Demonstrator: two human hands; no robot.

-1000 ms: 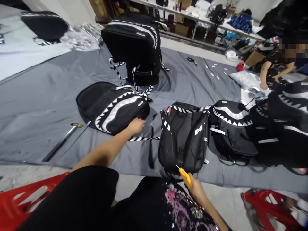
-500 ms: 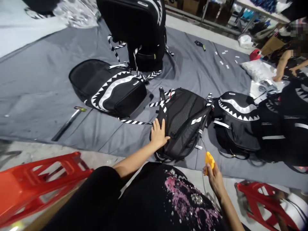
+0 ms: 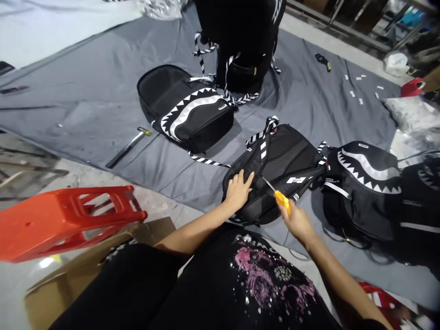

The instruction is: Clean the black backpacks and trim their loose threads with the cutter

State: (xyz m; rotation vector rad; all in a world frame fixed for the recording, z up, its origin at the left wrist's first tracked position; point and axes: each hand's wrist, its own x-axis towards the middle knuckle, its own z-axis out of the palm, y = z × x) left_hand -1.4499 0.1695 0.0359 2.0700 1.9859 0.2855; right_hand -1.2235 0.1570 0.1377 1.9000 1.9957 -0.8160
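A black backpack [image 3: 275, 160] lies with its padded back panel up and its striped straps at the top end. My left hand [image 3: 238, 192] rests on its near left side, fingers spread flat on the fabric. In my right hand [image 3: 298, 223] is a yellow-handled tool [image 3: 282, 201] with a thin metal shaft, its exact kind unclear. The shaft's tip points up and left over the back panel; whether it touches the fabric I cannot tell. A white label marks the right shoulder strap.
On the grey cloth [image 3: 85, 87] are a shark-mouth backpack [image 3: 195, 114], a stack of black bags [image 3: 244, 41], a black-handled tool [image 3: 129, 146] and paper scraps. More backpacks [image 3: 364, 183] crowd the right. A red stool [image 3: 68, 215] and a cardboard box [image 3: 68, 288] stand at the lower left.
My right hand has brought the yellow-handled tool up and left, from beside the backpack to over its back panel. My left hand stays on the bag. The view has shifted left and turned.
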